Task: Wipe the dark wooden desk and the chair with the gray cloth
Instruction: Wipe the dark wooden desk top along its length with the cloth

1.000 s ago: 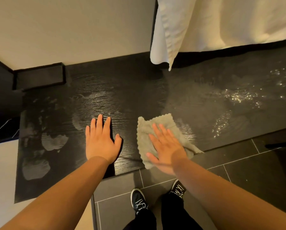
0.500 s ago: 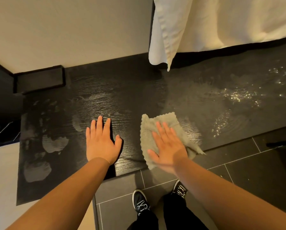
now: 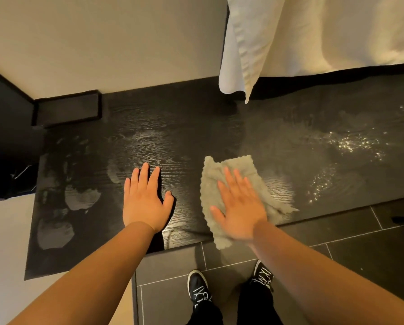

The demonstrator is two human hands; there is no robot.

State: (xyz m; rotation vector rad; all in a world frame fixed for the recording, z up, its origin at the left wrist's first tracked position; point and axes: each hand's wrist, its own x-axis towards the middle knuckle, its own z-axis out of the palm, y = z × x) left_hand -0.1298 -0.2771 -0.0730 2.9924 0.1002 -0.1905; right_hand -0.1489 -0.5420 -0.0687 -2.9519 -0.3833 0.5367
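Note:
The dark wooden desk (image 3: 187, 127) runs across the middle of the view, with wet smears on its left part and glinting droplets on its right part. The gray cloth (image 3: 234, 170) lies flat near the desk's front edge, one corner hanging over it. My right hand (image 3: 241, 207) presses flat on the cloth with straight fingers. To the cloth's left, my left hand (image 3: 144, 200) rests palm down on the bare wood, fingers straight. No chair can be made out.
A white curtain (image 3: 313, 36) hangs over the desk's back right. A black rectangular box (image 3: 67, 111) sits at the back left against the cream wall. Dark floor tiles (image 3: 360, 242) and my black shoes (image 3: 198, 287) lie below the front edge.
My right hand has slid the cloth slightly to the right and away from me along the desk. My left hand stays planted in the same spot.

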